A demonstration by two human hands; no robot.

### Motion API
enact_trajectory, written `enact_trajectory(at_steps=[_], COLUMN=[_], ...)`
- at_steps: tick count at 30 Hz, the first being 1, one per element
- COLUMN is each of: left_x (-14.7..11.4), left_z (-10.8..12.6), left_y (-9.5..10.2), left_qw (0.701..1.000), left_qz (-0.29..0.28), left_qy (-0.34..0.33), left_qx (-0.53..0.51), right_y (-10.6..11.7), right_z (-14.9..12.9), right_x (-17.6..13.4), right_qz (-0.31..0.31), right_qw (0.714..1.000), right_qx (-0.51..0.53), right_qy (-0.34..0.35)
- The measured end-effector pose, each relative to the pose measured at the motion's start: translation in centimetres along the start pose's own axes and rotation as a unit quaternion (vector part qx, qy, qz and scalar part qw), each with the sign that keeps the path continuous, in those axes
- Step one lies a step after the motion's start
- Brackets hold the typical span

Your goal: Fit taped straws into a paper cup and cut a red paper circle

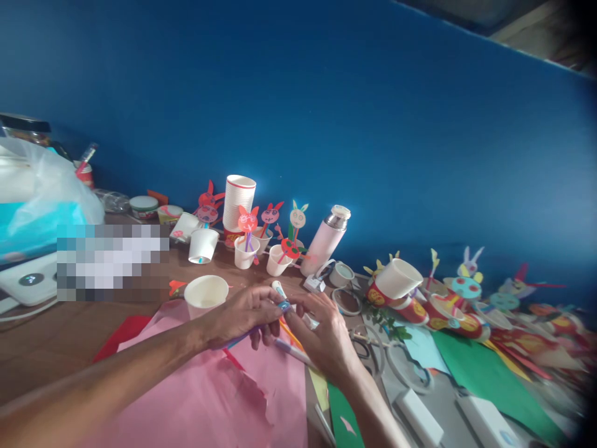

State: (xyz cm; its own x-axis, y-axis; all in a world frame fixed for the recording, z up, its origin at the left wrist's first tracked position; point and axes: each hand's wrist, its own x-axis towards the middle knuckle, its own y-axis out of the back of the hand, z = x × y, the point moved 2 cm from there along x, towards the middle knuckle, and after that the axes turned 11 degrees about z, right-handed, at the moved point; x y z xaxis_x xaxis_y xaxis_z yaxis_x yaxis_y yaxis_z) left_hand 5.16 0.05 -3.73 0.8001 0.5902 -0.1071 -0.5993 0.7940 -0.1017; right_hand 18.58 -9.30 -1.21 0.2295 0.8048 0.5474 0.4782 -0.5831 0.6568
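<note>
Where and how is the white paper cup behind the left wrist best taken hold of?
Probably grip the round white paper cup by its outer wall below the rim, from the left: its mouth opens upward, and the left hand crowds its right.

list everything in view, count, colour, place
wall: one, blue, behind
table: one, brown, below
bag: one, clear and turquoise, left
jar: one, black-lidded, behind bag
gadget: one, white, left
tubs: two, mixed, back left
cup stack: one, white, back centre
cups: many, white or patterned, centre and right
paper faces: many, mixed, by cups
bottle: one, pale pink, back centre
large sheet: one, pink, lower centre
card: several, green, red, blue, both sides
leaves: some, green, right
white boxes: two, white, lower right
strip: one, blue-purple, centre
left hand: one, bare, centre, holding strip
right hand: one, bare, centre
</note>
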Motion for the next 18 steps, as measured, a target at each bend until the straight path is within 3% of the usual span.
enact_trajectory(at_steps=[3, 5, 8, 13, 18], left_x=[-0.4, -0.8, -1.3, -1.3, -0.7], left_z=[0.7, 1.2, 1.5, 1.1, 0.8], left_y=[-0.3, -0.6, -1.0, -0.6, 0.0], left_qw=[0.990, 0.964, 0.926, 0.896, 0.905], left_qz=[0.063, 0.114, 0.139, 0.177, 0.194], left_qy=[-0.084, -0.149, -0.198, -0.250, -0.229], left_qx=[0.092, 0.189, 0.290, 0.323, 0.301], right_y=[0.0, -0.1, -0.2, -0.7, -0.9], right_z=[0.0, -0.1, -0.3, -0.5, -0.3], right_x=[-0.1, -0.1, -0.2, -0.3, -0.4], right_qz=[0.008, 0.010, 0.014, -0.001, -0.013], right_qw=[1.000, 1.000, 0.999, 0.996, 0.988], right_qx=[0.004, 0.003, 0.006, 0.045, 0.103], right_qy=[-0.016, -0.030, -0.045, -0.080, -0.117])
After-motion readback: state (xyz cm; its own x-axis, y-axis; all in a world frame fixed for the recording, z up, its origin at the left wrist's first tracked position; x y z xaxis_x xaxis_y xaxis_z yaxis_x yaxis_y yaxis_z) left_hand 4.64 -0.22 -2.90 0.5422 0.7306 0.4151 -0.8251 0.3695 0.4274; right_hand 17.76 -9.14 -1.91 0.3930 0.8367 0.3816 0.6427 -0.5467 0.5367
